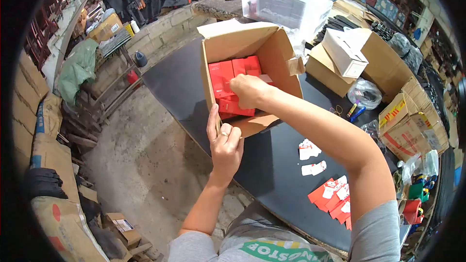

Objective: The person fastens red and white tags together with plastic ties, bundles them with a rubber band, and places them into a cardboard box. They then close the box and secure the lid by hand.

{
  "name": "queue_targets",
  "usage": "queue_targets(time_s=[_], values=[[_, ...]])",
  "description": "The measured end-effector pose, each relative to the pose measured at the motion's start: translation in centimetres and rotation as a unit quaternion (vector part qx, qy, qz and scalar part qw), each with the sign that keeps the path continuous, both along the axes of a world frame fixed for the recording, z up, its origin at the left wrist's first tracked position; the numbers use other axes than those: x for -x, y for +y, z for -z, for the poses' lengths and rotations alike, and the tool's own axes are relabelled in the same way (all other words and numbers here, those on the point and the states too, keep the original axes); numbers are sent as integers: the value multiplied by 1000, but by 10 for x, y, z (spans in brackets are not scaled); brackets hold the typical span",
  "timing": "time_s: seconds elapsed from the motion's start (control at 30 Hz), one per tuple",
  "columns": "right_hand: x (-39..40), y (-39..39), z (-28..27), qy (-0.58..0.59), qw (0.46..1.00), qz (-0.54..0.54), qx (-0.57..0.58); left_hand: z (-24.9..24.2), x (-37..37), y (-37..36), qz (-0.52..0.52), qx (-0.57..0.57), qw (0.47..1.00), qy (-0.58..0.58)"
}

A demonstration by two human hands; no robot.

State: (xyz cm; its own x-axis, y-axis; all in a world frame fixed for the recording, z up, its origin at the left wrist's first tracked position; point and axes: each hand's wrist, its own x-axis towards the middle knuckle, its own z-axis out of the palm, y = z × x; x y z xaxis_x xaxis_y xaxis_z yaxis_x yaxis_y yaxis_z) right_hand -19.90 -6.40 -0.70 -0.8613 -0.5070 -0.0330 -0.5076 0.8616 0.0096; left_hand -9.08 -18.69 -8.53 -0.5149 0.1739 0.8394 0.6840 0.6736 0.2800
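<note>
An open cardboard box [279,53] lies on its side on the black table [272,165], its mouth facing me. Several small red boxes [228,75] are stacked inside it. My right hand [248,90] reaches into the carton and rests on the red boxes, fingers curled on one of them. My left hand [224,143] grips the carton's near left edge and lower flap, thumb up along the wall.
Red and white flat tags [332,196] and white labels [310,150] lie on the table to the right. Behind the carton are a white box [342,51], more cardboard boxes [410,121], a plastic bag [364,92] and a clear bin [286,0]. Concrete floor on the left.
</note>
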Motion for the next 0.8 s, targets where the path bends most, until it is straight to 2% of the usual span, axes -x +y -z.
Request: queue_targets(time_s=[0.03,0.13,0.47,0.53,0.7,0.8], values=[[2,-4,6,-1,1000,0,-1,0,-1,0,-3,-3,1000,-4],[2,-15,16,-61,993,-3,-98,3,-2,0,4,-13,1000,-14],[16,-19,47,-18,984,-17,-175,0,2,0,8,-30,999,-14],[19,-10,38,-28,994,13,-102,-4,5,-2,14,-28,999,-7],[22,12,1,-58,997,11,-57,-8,14,0,-3,-18,1000,4],[25,27,-16,-148,982,34,110,-10,16,0,-1,-14,1000,3]])
